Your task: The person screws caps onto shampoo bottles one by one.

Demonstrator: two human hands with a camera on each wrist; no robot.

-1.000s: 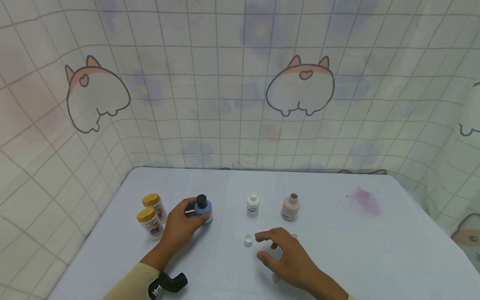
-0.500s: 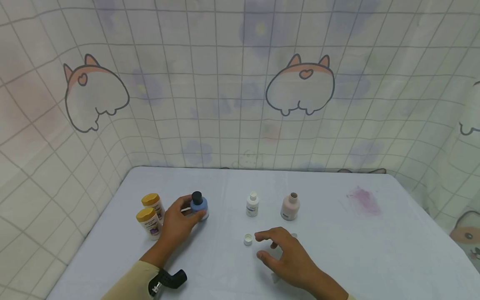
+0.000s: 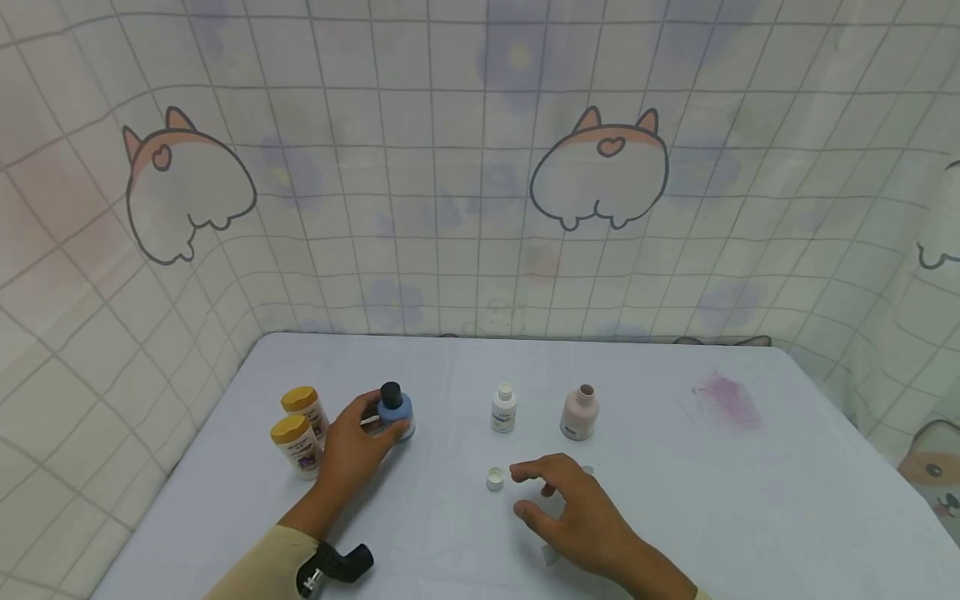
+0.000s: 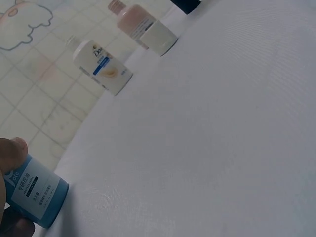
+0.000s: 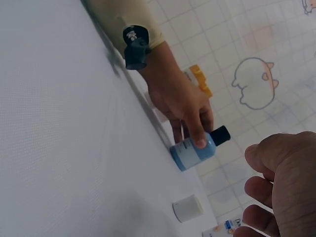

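In the head view my left hand [image 3: 356, 446] grips a blue bottle [image 3: 395, 414] with a black cap [image 3: 390, 393], thumb on one side and fingers behind. The bottle stands upright on the white table, its label visible in the left wrist view. My right hand [image 3: 573, 517] is held over the table, fingers spread and loosely bent, holding nothing. Just left of its fingertips lies a small white cap [image 3: 495, 478]. Farther back stand a white bottle [image 3: 504, 408] and a pink bottle [image 3: 580, 412] with an uncapped neck.
Two white jars with yellow lids [image 3: 296, 446] stand close to my left hand's outer side. A pink stain [image 3: 726, 400] marks the table [image 3: 675, 467] at right. Behind hangs a checked curtain [image 3: 450, 208]. A pale item is mostly hidden by my right hand.
My left hand and the blue bottle have shifted slightly left, with most of that movement in the first half second. The right hand stays in place.
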